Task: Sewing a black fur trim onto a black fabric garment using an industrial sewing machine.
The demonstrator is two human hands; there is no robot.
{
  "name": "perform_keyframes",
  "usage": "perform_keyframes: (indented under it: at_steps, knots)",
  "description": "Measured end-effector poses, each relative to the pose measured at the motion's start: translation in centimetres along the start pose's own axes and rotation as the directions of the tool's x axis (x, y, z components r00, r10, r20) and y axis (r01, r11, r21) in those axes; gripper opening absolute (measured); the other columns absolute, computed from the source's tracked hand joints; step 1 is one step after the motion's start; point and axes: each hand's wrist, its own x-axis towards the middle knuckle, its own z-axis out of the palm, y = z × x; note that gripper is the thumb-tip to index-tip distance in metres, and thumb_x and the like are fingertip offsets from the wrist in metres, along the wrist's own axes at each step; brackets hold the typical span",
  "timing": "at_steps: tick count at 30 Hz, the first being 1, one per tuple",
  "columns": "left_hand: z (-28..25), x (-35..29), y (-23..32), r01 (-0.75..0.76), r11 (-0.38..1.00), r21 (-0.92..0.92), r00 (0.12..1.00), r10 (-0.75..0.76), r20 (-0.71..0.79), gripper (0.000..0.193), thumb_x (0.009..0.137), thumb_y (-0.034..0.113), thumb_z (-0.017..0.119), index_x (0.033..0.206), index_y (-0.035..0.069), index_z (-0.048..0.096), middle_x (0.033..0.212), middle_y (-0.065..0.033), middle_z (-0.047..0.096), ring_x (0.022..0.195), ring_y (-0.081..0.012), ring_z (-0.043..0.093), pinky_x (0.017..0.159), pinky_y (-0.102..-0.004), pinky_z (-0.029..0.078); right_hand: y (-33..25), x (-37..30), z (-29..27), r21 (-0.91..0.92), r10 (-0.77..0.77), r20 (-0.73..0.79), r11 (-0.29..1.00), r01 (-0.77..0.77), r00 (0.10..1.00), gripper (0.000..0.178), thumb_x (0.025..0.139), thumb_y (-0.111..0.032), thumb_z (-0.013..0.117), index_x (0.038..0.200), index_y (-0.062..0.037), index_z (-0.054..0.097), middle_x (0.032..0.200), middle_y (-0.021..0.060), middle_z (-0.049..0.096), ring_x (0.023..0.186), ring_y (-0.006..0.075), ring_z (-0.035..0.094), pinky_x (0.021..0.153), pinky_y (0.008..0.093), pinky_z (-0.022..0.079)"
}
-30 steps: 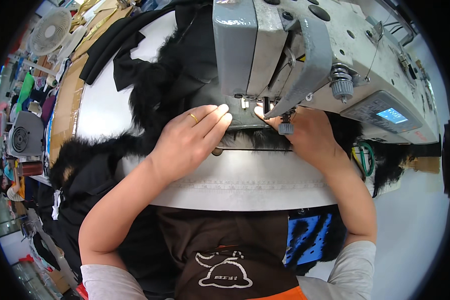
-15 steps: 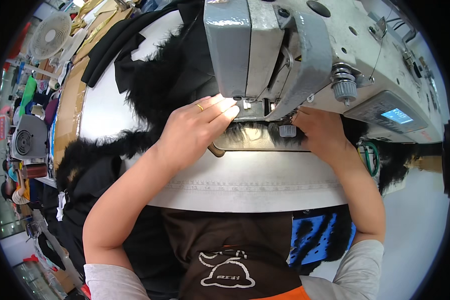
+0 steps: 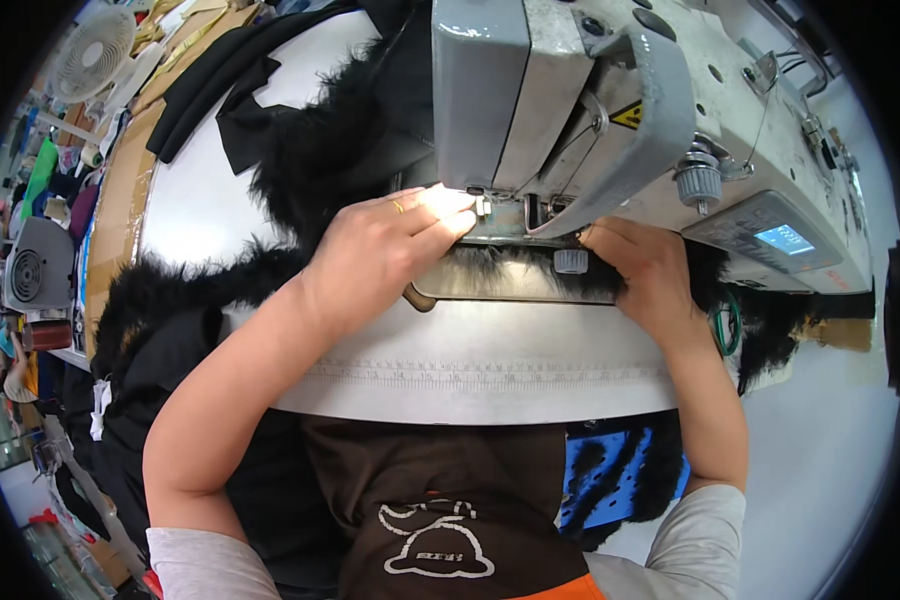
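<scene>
Black furry fabric [image 3: 315, 160] with a smooth dark backing lies on the bed of a sewing machine [image 3: 485, 100]. Close to the left of the presser foot [image 3: 485, 207], my left hand [image 3: 375, 250] presses the fabric, fingers together and a gold ring on one. Its thumb is hidden. On the other side, my right hand [image 3: 645, 265] is closed, pinching the fabric's edge beside the machine head; its fingertips are partly hidden. Fur sticks out along the front edge of the work, between my hands, near a small ribbed grey knob [image 3: 570, 262].
A printed ruler scale [image 3: 450, 375] runs along the table's front. The machine's lit display [image 3: 785, 239] is at right. Black cloth [image 3: 210, 80] lies at back left, beside a cardboard strip [image 3: 135, 210]. A white fan [image 3: 92, 55] stands at far left. Blue patterned cloth [image 3: 610, 465] hangs below the table edge.
The whole view has tilted slightly, so the machine head appears farther right and the table front farther left. My hands keep nearly the same places beside the presser foot.
</scene>
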Motion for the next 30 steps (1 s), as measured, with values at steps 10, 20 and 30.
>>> perform_keyframes:
  at_steps: [10, 20, 30]
  knots:
    - [0.5, 0.0, -0.1, -0.084, 0.996, -0.015, 0.984, 0.08, -0.162, 0.026, 0.079, 0.006, 0.067, 0.104, 0.004, 0.069, 0.089, -0.0066, 0.066, 0.087, -0.0274, 0.068, 0.075, -0.0375, 0.057, -0.4, 0.4, -0.4, 0.007, 0.008, 0.011, 1.0, -0.008, 1.0, 0.072, 0.066, 0.015, 0.059, 0.129, -0.0166, 0.072, 0.125, 0.0036, 0.075, 0.106, 0.0277, 0.073, 0.082, 0.0383, 0.06]
    - [-0.1, 0.1, -0.3, -0.038, 0.999, -0.019, 0.999, 0.038, -0.001, 0.039, 0.086, 0.006, 0.063, 0.125, 0.006, 0.068, 0.123, -0.0073, 0.073, 0.122, -0.0261, 0.068, 0.101, -0.0368, 0.057, -0.4, -0.5, -0.3, -0.039, 0.05, -0.001, 0.998, -0.05, 0.999, 0.072, 0.068, 0.013, 0.061, 0.131, -0.021, 0.072, 0.12, 0.0022, 0.076, 0.102, 0.0257, 0.075, 0.078, 0.0354, 0.061]
    - [0.4, 0.3, -0.4, -0.075, 0.996, -0.042, 0.984, 0.067, -0.168, 0.013, 0.076, 0.008, 0.066, 0.088, 0.006, 0.061, 0.079, -0.0047, 0.062, 0.077, -0.0257, 0.065, 0.071, -0.0385, 0.055, 0.7, -1.8, 0.5, -0.117, 0.168, 0.095, 0.981, -0.156, 0.981, 0.087, 0.061, 0.012, 0.068, 0.135, -0.0344, 0.069, 0.103, 0.0124, 0.076, 0.083, 0.0362, 0.07, 0.07, 0.0449, 0.059]
